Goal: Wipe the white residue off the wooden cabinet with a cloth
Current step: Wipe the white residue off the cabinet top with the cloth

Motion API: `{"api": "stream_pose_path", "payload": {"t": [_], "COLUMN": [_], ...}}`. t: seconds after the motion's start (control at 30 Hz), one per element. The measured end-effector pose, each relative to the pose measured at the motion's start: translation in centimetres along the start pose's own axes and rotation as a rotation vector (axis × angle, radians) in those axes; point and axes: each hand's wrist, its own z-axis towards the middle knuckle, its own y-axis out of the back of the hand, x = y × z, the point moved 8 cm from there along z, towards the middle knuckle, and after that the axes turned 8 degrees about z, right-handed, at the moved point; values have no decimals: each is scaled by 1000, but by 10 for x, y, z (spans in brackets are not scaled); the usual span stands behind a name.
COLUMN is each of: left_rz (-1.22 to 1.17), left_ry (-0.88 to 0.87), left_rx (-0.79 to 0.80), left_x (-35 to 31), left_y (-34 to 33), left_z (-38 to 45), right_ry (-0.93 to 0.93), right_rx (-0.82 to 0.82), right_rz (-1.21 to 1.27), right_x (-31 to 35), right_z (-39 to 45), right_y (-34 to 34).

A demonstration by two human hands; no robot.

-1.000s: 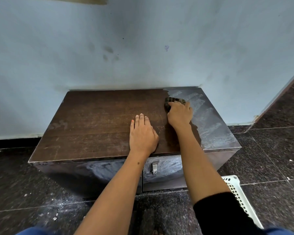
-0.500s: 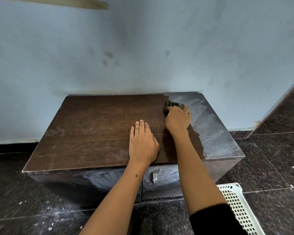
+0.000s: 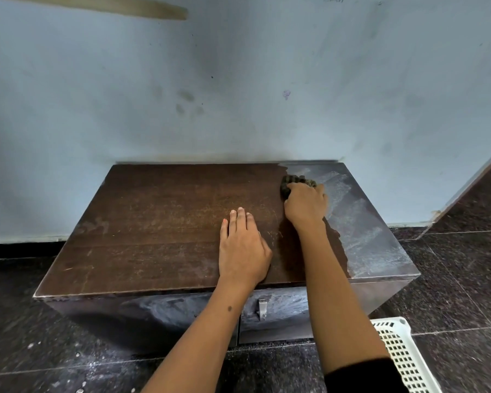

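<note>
Since a second ago the right hand has pushed the cloth a little farther toward the far edge of the cabinet, while the left hand has stayed where it was.

From the head camera, the right hand is curled over the dark, bunched cloth, gripping it and pressing it on the cabinet top near the far right corner. The cloth sits at the border between the dark brown wood on the left and the white residue, which covers a strip along the right edge from the far corner to the near one. The left hand lies flat, palm down, fingers straight and together, on the bare wood near the middle of the front edge, just beside the right forearm. White smears also show on the cabinet front around a small metal handle. A white perforated basket stands on the dark tiled floor, near the cabinet's near right corner. A pale blue wall rises behind the cabinet.
</note>
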Motion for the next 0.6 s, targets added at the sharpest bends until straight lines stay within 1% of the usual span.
{"api": "stream_pose_path", "payload": {"t": [0.17, 0.3, 0.43, 0.6], "left_rz": [21, 21, 17, 15], "left_ry": [1, -3, 8, 4], "left_rx": [10, 13, 25, 37], "left_x": [0, -1, 0, -1], "left_y": [0, 0, -1, -2], "left_z": [0, 1, 0, 0], "right_ry": [36, 27, -2, 1], "right_rx": [62, 36, 24, -7], "right_rz": [38, 65, 82, 64], "right_x": [14, 14, 10, 11], "right_z": [36, 43, 30, 34], "right_y": [-3, -2, -5, -6]}}
